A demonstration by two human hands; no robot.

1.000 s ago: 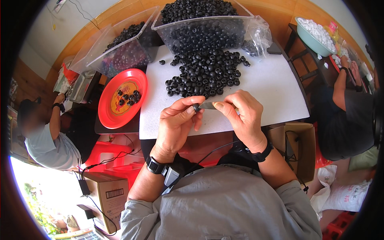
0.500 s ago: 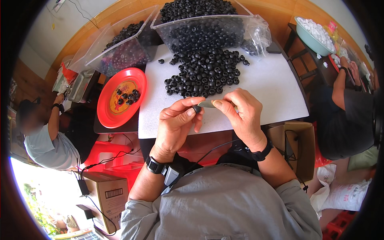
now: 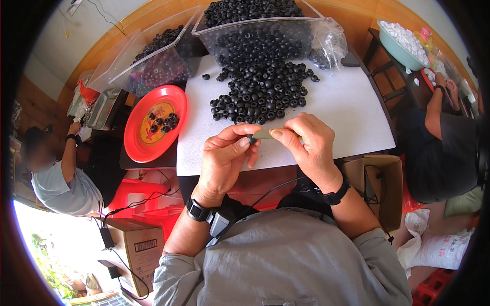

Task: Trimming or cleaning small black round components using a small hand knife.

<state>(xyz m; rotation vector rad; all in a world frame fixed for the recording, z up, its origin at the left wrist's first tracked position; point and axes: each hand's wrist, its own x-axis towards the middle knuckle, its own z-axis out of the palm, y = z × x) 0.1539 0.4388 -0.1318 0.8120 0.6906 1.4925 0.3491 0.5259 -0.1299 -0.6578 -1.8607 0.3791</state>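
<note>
In my left hand (image 3: 224, 155) a small black round piece (image 3: 251, 138) is pinched between thumb and fingers. My right hand (image 3: 311, 145) grips a flat, grey-green blade (image 3: 263, 134) between thumb and forefinger. The blade's far end meets the black piece, or lies right beside it; the fingers partly hide the contact. Both hands are over the near edge of a white board (image 3: 347, 112). Just beyond them lies a loose pile of black round pieces with holes (image 3: 260, 94).
Clear plastic bins (image 3: 255, 25) of black pieces stand at the back, with a clear bag (image 3: 329, 43) alongside. A red plate (image 3: 133, 140) holding several pieces is at left. An open cardboard box (image 3: 393, 188) stands at lower right. Other people sit on both sides.
The blade has tilted slightly against the black piece, and the piece has turned a little in my left fingers. Both hands keep nearly the same place.
</note>
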